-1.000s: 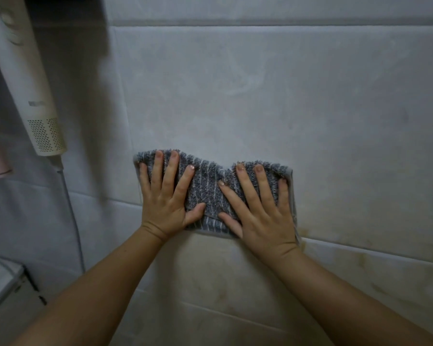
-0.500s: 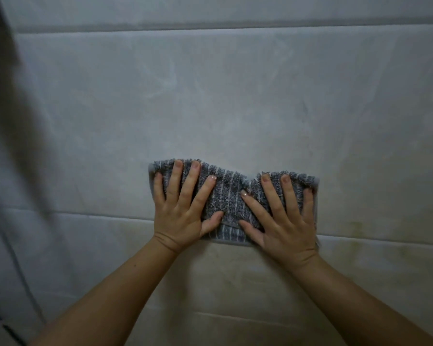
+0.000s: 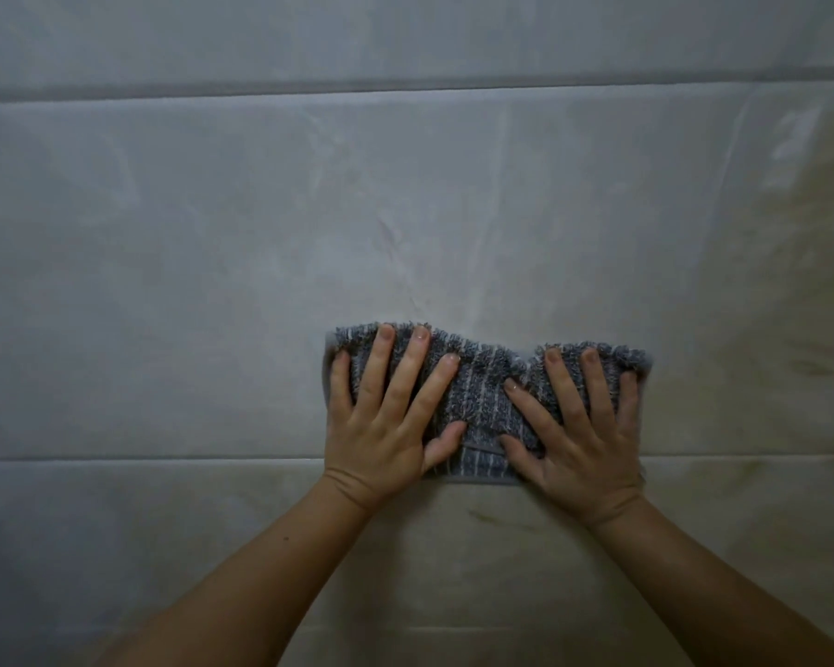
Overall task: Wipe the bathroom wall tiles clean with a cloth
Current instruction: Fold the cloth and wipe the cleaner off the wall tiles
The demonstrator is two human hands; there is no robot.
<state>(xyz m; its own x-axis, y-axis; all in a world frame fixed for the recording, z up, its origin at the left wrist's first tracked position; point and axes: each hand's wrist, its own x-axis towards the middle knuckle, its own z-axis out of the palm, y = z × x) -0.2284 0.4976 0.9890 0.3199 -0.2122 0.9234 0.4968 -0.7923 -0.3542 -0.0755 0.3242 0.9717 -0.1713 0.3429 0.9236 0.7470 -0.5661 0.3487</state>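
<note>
The wall tiles (image 3: 213, 281) fill everything in front of the person: large, pale, marbled slabs with faint streaks across them. A folded grey-blue striped cloth (image 3: 487, 392) lies against the wall right of centre, on the lower part of the big middle tile. Its bottom hem sits just over the lower grout line (image 3: 140, 458). The left hand (image 3: 386, 426) lies flat on the cloth's left half, fingers straight and fanned, pressing it to the tile. The right hand (image 3: 578, 435) does the same on the right half. Neither hand curls round the fabric. Between the two thumbs the cloth is puckered, and its top edge dips in the middle.

Just under the cloth, a brownish smudge (image 3: 492, 517) marks the next tile down. A yellow-brown discolouring (image 3: 766, 329) spreads over the wall to the right of the right hand.

A darker upper grout line (image 3: 405, 86) runs across well above the cloth. Bare tile stretches wide to the left and upward, with a shorter run to the right.
</note>
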